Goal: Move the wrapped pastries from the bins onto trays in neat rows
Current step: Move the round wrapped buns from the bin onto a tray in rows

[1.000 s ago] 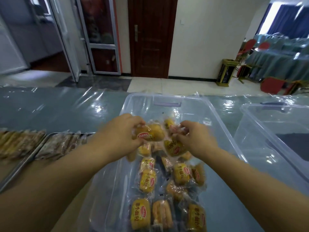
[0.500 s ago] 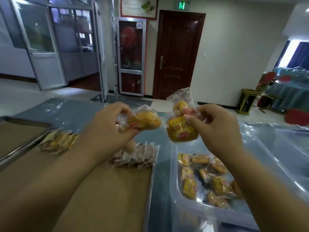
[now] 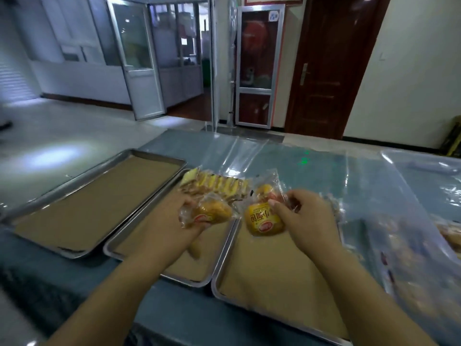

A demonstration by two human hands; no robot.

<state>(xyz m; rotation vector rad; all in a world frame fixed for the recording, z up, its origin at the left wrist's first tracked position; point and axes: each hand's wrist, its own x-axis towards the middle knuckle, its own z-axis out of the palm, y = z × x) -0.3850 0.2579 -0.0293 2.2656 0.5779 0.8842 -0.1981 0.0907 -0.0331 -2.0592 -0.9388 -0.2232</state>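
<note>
Clear plastic wrap encloses every item in hand. The left hand [image 3: 169, 221] has its grip closed around one wrapped pastry [image 3: 212, 214]. It holds the pastry by the near end over the middle tray [image 3: 114, 253], just short of the row of wrapped pastries [image 3: 217, 183] standing on edge at that tray's far end. Judgement: the pastry is carried there so it can be stood against that row and extend it. A pale shape below this hand is too blurred to identify.

The right hand [image 3: 306, 221] has its grip closed on two wrapped pastries [image 3: 263, 221], pinched together by the wrappers above the far part of the right tray [image 3: 274, 283]. Pinching film rather than bread probably avoids crushing and lets two travel at once. That tray's far end is hidden behind the hand. The left tray [image 3: 87, 196] shows its brown paper lining. The bin [image 3: 424, 245] sits blurred at the right edge, on the film-covered tabletop [image 3: 324, 176].

Against half a second ago, both hands have moved from beside the bin to over the trays. The right hand has left the bin's far edge. Both grips and their contents are unchanged, and the bin has slid to the margin of view.
</note>
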